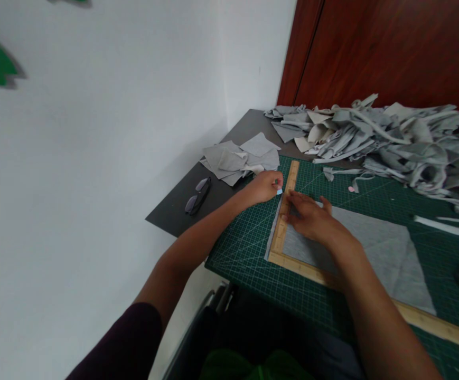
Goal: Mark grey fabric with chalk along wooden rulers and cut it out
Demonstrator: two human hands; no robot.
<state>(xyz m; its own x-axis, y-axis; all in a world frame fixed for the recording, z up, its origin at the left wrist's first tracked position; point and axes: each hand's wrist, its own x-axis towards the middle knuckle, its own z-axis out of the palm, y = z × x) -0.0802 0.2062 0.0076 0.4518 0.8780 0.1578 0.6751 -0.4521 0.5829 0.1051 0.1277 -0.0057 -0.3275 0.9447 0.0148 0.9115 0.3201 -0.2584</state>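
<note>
A wooden L-square ruler (304, 270) lies over a piece of grey fabric (375, 232) on the green cutting mat (237, 253). Its short arm runs away from me along the fabric's left end, with a narrow strip of cloth showing beyond it. My left hand (267, 186) is closed in a pinch on a small light-blue piece of tailor's chalk (279, 192), at the ruler's outer edge near the fabric's far left corner. My right hand (310, 215) has its fingers spread, pressing on the ruler's short arm and the fabric beside it.
Grey fabric pieces (233, 158) and eyeglasses (198, 196) lie at the left on the dark table (169, 215). A large heap of grey scraps (403, 137) fills the back right. A small pink piece (351, 189) and loose strips (447, 226) lie on the mat. A white wall (134, 105) stands left.
</note>
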